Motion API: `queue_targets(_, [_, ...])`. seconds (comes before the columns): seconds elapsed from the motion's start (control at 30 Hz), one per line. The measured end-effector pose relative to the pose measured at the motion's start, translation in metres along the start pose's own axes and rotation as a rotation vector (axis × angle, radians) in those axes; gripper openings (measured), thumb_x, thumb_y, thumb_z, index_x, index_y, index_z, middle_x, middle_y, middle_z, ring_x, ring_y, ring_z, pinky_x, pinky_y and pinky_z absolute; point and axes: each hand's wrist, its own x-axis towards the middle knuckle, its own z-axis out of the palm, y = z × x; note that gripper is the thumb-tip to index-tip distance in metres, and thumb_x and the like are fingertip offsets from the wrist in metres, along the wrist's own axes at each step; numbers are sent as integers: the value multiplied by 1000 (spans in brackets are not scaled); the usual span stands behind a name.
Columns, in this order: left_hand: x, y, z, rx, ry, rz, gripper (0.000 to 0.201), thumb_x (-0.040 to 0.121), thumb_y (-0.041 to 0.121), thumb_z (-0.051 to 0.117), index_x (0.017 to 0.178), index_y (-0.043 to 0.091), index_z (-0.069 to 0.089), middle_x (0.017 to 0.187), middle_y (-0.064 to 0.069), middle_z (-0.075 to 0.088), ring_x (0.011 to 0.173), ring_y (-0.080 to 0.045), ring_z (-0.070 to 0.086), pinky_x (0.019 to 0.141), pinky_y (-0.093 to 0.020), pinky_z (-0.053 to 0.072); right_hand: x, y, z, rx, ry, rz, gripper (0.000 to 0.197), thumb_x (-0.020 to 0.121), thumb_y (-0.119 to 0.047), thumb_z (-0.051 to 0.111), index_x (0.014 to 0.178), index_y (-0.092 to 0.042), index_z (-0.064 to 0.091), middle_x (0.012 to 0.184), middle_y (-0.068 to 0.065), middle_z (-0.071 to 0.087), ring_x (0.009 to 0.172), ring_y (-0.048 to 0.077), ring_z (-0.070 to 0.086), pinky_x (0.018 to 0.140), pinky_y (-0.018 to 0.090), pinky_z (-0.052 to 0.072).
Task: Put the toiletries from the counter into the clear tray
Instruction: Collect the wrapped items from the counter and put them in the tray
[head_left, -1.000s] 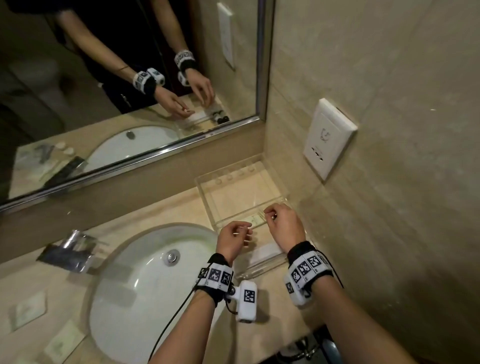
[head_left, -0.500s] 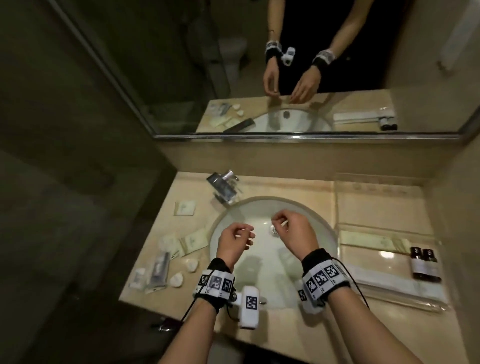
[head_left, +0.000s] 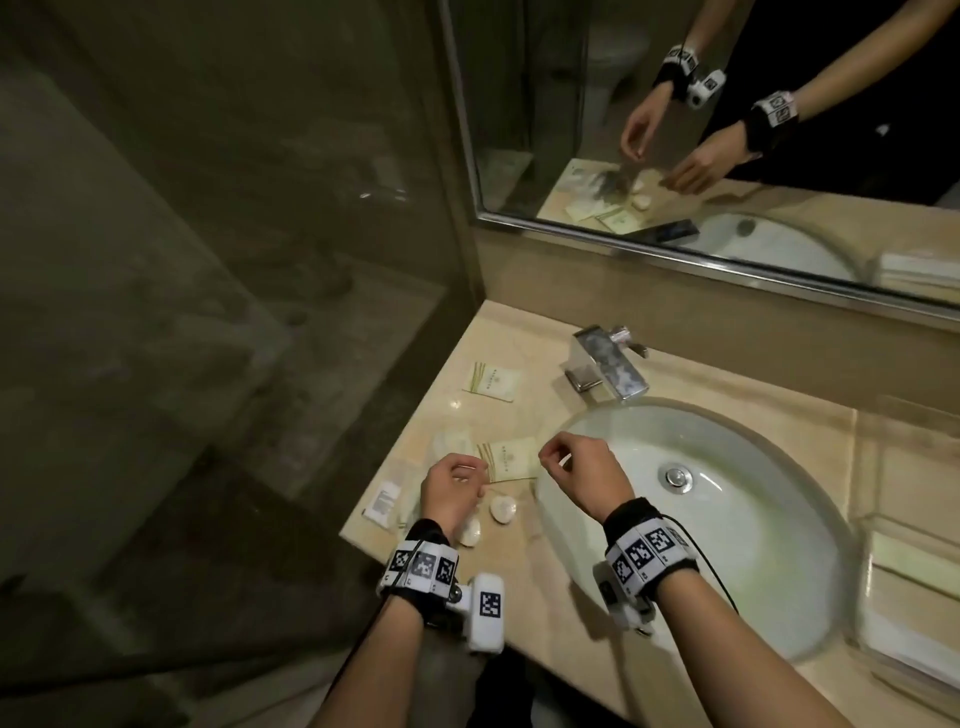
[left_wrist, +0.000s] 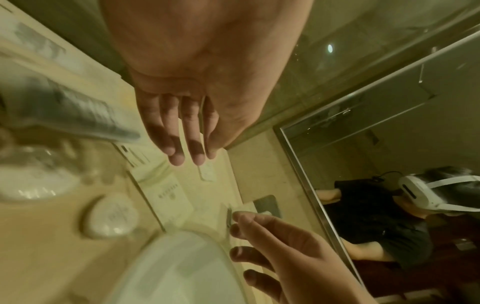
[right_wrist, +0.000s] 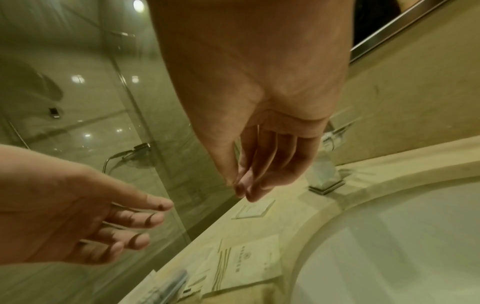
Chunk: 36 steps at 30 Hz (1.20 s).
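Both hands hover empty, fingers loosely curled: the left hand (head_left: 451, 491) and right hand (head_left: 582, 475) at mid-frame, above the flat sachet (head_left: 511, 458) and round soaps (head_left: 503, 508). The sachet looks light and limp; pinch an edge. The clear tray (head_left: 883, 540) sits blurred at the right edge.

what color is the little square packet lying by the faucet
Cream packet with thin greenish stripes along one side and a small logo; clearest in the head view.
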Motion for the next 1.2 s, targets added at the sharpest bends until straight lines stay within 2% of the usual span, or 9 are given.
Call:
queue_targets(0.17, [45,-33,-51,130,110,-80,11,79,7,69,88,12,67,88,-5,68,84,-19,64,83,-35,55,31,-30,54,-40,-117,41,6,86,-24,68,91,-22,65,88,-4,70,75,14,64,75,34,56])
queue_targets(0.37, [77,-64,-94,440,201,-77,35,71,2,75,101,12,62,115,-13,52,108,-31,52,96,-38,45,51,-69,119,-95,-238,276,42,80,-38,77,100,-14,50,95,6,63,84,23,60,68,30,42])
queue_targets(0.47, [85,-71,-104,518,182,-116,47,69,4,77,111,12,59,123,-15,48,117,-33,44,102,-39,40,57,-81,143,-85,-230,373,59,77,-41,79,115,-9,47,108,11,63,99,30,62,74,33,45])
queue_targets(0.57, [90,-76,-110,568,165,-135,53,68,8,79,115,13,55,123,-14,51,117,-33,44,104,-41,38,59,-86,157,-60,-190,434,61,77,-39,79,118,-9,46,110,10,62,102,29,62,82,37,49])
queue_targets(0.73, [98,-79,-115,547,116,-165,43,68,12,81,107,12,61,113,-12,61,112,-31,49,100,-42,43,60,-88,157,157,-122,557,47,75,-27,82,102,-11,48,83,1,57,76,18,56,66,29,45])
queue_targets(0.9, [102,-70,-121,476,82,-148,28,78,10,75,103,3,64,111,-16,62,100,-29,59,89,-35,49,65,-81,148,265,-212,537,27,78,-28,80,81,-16,56,79,-1,60,70,12,54,65,25,44])
queue_targets(1.03, [98,-47,-124,376,81,-58,22,80,5,72,99,1,61,99,-15,67,89,-24,62,73,-27,46,70,-77,118,345,-178,480,28,79,-34,78,68,-17,60,67,-2,58,66,15,54,62,26,43])
queue_targets(1.13, [92,-17,-115,332,63,40,19,82,6,70,97,4,58,94,-11,66,83,-22,61,70,-27,45,65,-76,81,530,-133,436,26,83,-33,75,79,-8,70,69,0,60,65,14,52,59,24,41])
queue_targets(1.2, [88,4,-100,293,19,106,20,84,8,68,100,4,56,97,-12,68,87,-24,64,73,-30,49,57,-76,52,630,-97,395,22,86,-32,72,84,-10,72,68,-6,61,64,10,52,58,22,41])
